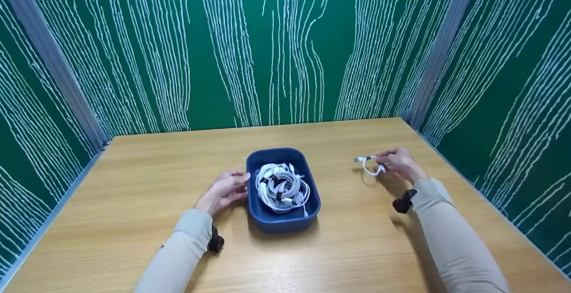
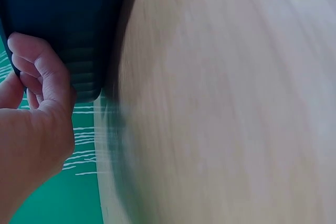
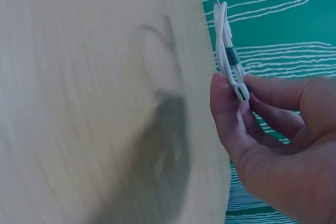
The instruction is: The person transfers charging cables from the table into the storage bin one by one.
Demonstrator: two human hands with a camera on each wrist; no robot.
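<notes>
A dark blue tray (image 1: 258, 210) stands on the middle of the wooden table (image 1: 134, 204), filled with several coiled white cables (image 1: 282, 187). My left hand (image 1: 227, 188) rests against the tray's left wall with its fingers curled beside it; the left wrist view shows the fingertips (image 2: 31, 59) touching the ribbed blue tray (image 2: 68, 19). To the right, my right hand (image 1: 397, 163) pinches a small looped white cable (image 1: 369, 164) just above the table. In the right wrist view the cable (image 3: 227, 51) stands between thumb and fingers (image 3: 273, 93), its plug at the pinch.
Green walls with white wavy lines (image 1: 285, 47) close in the table on the back and both sides. Bare wood lies in front of the tray and to the left of it. Each wrist carries a black camera mount (image 1: 403, 204).
</notes>
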